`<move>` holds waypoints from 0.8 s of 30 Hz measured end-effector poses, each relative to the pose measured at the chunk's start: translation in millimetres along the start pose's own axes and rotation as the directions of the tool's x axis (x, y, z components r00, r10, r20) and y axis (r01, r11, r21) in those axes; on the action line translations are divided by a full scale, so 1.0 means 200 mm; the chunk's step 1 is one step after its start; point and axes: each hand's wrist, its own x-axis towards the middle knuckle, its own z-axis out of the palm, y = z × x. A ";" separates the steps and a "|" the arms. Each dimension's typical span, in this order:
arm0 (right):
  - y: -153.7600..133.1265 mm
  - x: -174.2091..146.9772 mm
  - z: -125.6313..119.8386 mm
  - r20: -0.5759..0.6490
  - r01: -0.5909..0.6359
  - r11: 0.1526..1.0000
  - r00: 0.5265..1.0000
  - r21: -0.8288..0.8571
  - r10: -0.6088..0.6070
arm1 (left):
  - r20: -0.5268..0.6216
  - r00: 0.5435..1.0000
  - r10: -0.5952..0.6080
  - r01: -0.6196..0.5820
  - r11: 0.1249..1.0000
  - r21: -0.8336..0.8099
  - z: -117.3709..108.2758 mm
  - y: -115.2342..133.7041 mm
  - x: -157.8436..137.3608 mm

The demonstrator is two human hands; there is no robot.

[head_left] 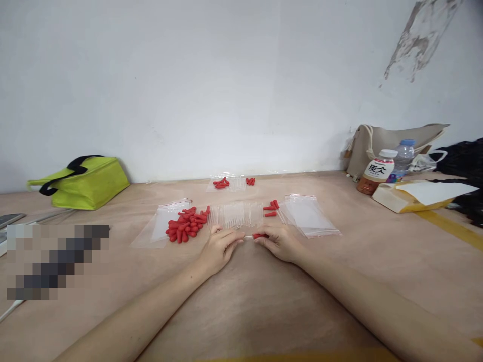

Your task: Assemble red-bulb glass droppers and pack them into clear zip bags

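Observation:
Between my two hands lies a thin clear dropper tube [248,237], level, just above or on the table. My left hand [222,247] pinches its left end. At its right end, my right hand [277,242] is closed on a red rubber bulb [259,236]; whether the tube is inside the bulb I cannot tell. Beyond my left hand is a heap of red rubber bulbs [184,225] on a clear plastic bag [153,232]. A row of clear tubes [236,215] lies behind my hands. To its right are several red-ended droppers [270,214], beside another clear bag [311,216].
Against the wall, a further bag holds red bulbs [221,183] and tubes. A lime-green bag [90,181] stands at left. On the right are a drink bottle [377,171], a clear bottle [405,156], a beige bag [400,136] and an open paper packet [418,196].

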 end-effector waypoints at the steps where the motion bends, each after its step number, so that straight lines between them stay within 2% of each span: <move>1: 0.00 0.00 0.00 -0.001 0.004 1.000 1.000 -0.004 -0.004 | 0.002 1.000 0.010 -0.010 1.000 0.002 0.00 0.00 0.00; 16: 0.00 -0.01 0.02 0.006 0.108 0.981 0.994 -0.160 -0.108 | 0.012 0.998 0.064 -0.065 0.997 0.032 0.01 0.01 0.00; 24: -0.01 0.00 0.04 0.105 0.185 0.966 0.980 -0.181 -0.168 | 0.039 0.993 0.113 -0.116 0.989 0.095 0.04 0.01 0.00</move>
